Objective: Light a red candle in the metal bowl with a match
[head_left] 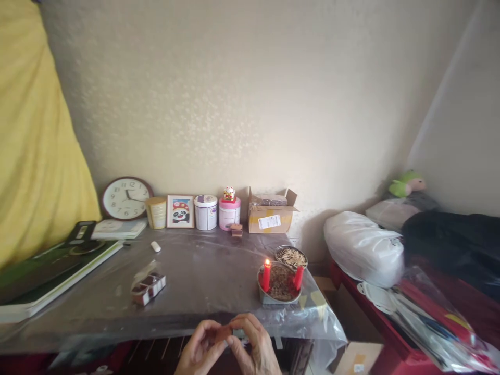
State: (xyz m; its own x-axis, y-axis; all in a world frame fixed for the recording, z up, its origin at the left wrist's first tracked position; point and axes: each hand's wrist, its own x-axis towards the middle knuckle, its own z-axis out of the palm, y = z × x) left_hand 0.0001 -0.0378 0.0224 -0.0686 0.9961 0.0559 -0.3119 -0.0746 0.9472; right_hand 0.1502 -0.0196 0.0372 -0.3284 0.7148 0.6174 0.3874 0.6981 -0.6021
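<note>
My left hand and my right hand meet in front of the table's near edge. Between the fingertips of both is a small reddish-brown matchbox, largely covered by fingers and thumbs. Both hands are closed in a pinch on it. Ahead and to the right stands a metal tin with dark brown bits inside. Two red candles rise from it: the left candle burns, while no flame shows on the right candle. Behind the tin, a round dish holds many matchsticks.
On the plastic-covered table lie a pack of small boxes, a white oval object and a large green book. Along the wall stand a clock, canisters, a picture frame and an open carton.
</note>
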